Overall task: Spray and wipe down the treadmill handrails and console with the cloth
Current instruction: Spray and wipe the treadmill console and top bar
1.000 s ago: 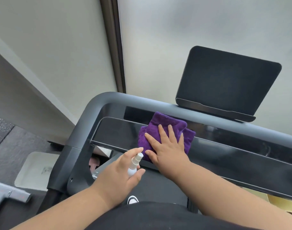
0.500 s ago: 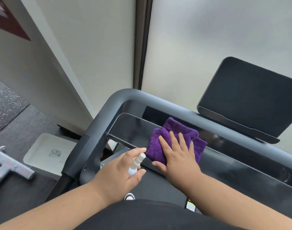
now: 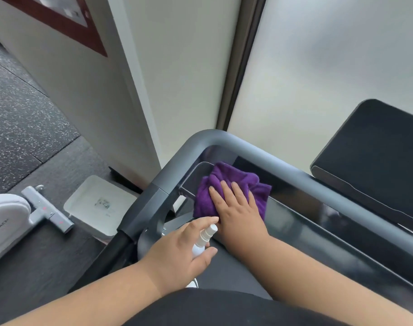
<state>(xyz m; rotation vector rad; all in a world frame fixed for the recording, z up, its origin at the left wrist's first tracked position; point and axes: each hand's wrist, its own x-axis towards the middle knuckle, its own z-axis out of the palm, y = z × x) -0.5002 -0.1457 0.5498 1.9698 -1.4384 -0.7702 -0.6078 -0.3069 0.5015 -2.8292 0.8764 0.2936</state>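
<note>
The right hand [image 3: 238, 211] lies flat, fingers straight and spread, pressing the purple cloth [image 3: 226, 184] onto the glossy black console panel [image 3: 302, 222]; the open palm likely spreads pressure so the bunched cloth drags evenly across the surface. The cloth sits at the panel's left end, just inside the curved corner of the grey handrail [image 3: 200, 142]. The left hand [image 3: 177, 252] curls round a small white spray bottle [image 3: 203, 240], nozzle up, kept just beside the wiping hand, probably ready for another spritz. Up to the right stands the dark tablet holder [image 3: 374, 156]. On the floor to the left sits a white tray [image 3: 83, 203].
</note>
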